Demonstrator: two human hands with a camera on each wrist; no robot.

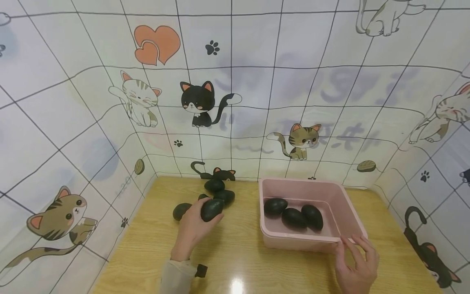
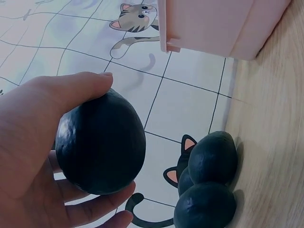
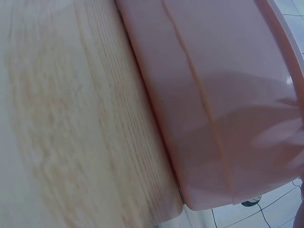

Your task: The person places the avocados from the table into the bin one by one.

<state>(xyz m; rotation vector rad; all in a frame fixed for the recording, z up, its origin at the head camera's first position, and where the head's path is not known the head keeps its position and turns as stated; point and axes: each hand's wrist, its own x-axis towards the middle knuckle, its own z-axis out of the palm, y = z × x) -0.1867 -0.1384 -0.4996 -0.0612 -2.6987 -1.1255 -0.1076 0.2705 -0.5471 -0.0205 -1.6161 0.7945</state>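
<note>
Closest to me, a pale sleeve (image 1: 177, 277) with a small black piece (image 1: 201, 270) at its cuff reaches in to the left of the pink tub (image 1: 293, 242). Out of it comes the left hand (image 1: 196, 224), angled up and away from the near side, wrist low. It holds one dark green, oval fruit (image 1: 212, 209), the thumb laid along one side and the fingers curled round the other, spread as wide as the fruit is thick. From the left wrist the fruit looks raised off the table (image 1: 235, 249).

To the right, the right hand (image 1: 357, 265) comes up from below to the tub's near right corner. Its fingers bend toward the rim and the tips touch it, with the thumb just beside them; whether they pinch the rim or only rest on it, I can't tell.

Inside the tub, three dark fruits (image 1: 293, 218) lie toward the left and middle: one by the left side, one next to it and nearer the front, and a third leaning close on the right of that. Left of the tub, round the left hand, sit more loose fruits (image 1: 225, 198): two touching toward the back, one beyond the hand's outer side, and a sliver of another mostly hidden. Behind the tub stands a wall covering (image 1: 253, 85) printed with grid lines and cartoon cats.
</note>
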